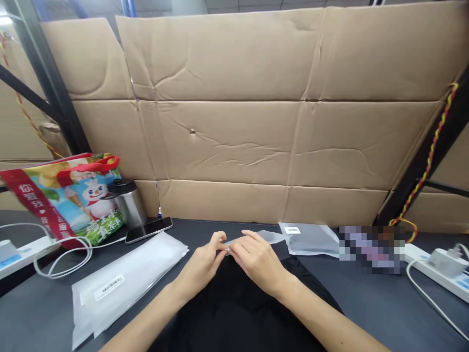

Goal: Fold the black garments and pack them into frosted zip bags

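Note:
My left hand (207, 256) and my right hand (256, 256) meet at the middle of the table's near side, fingertips pinched together. Between them shows a small whitish bit, too small to make out, at the edge of a translucent plastic bag (273, 237). Most of that bag is hidden behind my right hand. Black fabric (242, 308) spreads below both hands. Left of my left hand lies a stack of frosted zip bags (139, 278) with a barcode label. Another frosted bag (311, 240) with a label lies flat beyond my right hand.
At left stand a colourful shopping bag (91, 195) and a steel flask (130, 205), with a phone (148, 230) on its charging cable. Power strips lie at the left (29, 256) and right (436, 269). A cardboard wall (234, 142) closes off the back.

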A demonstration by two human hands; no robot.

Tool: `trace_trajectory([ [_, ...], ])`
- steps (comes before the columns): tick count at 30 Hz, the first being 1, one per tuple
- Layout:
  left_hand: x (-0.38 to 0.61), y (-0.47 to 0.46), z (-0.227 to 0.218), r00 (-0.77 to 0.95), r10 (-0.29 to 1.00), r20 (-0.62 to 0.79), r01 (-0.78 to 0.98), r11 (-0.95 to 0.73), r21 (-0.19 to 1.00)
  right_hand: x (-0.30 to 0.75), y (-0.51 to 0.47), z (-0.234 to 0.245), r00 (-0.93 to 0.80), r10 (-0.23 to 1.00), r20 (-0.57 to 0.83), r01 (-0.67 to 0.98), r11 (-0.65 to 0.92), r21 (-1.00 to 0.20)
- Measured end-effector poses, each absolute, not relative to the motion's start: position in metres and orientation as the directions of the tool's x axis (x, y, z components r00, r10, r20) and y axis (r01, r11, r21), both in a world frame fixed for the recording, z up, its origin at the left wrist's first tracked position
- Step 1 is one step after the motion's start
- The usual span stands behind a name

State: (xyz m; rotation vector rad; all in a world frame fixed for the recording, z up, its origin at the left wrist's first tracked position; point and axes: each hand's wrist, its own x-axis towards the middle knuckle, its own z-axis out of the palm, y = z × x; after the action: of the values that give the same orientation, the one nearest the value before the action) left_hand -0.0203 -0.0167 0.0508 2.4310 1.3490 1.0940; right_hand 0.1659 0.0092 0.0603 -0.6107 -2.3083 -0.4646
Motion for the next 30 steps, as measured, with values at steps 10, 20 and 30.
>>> trace_trajectory([
  [10,-0.050,-0.022,0.050,0.352,0.787,0.507,0.754,-0.560,0.345,0.243,0.030,0.050,-0.636,0.418,0.649,0.661,0.729,0.178],
  [20,-0.055,-0.024,0.043,0.371,0.799,0.473,0.768,-0.551,0.328,0.270,0.042,0.032,-0.588,0.474,0.655,0.711,0.689,0.140],
  [30,-0.020,-0.010,0.039,0.515,0.773,0.372,0.742,-0.619,0.259,0.250,0.024,0.032,-0.659,0.458,0.597,0.638,0.761,0.121],
])
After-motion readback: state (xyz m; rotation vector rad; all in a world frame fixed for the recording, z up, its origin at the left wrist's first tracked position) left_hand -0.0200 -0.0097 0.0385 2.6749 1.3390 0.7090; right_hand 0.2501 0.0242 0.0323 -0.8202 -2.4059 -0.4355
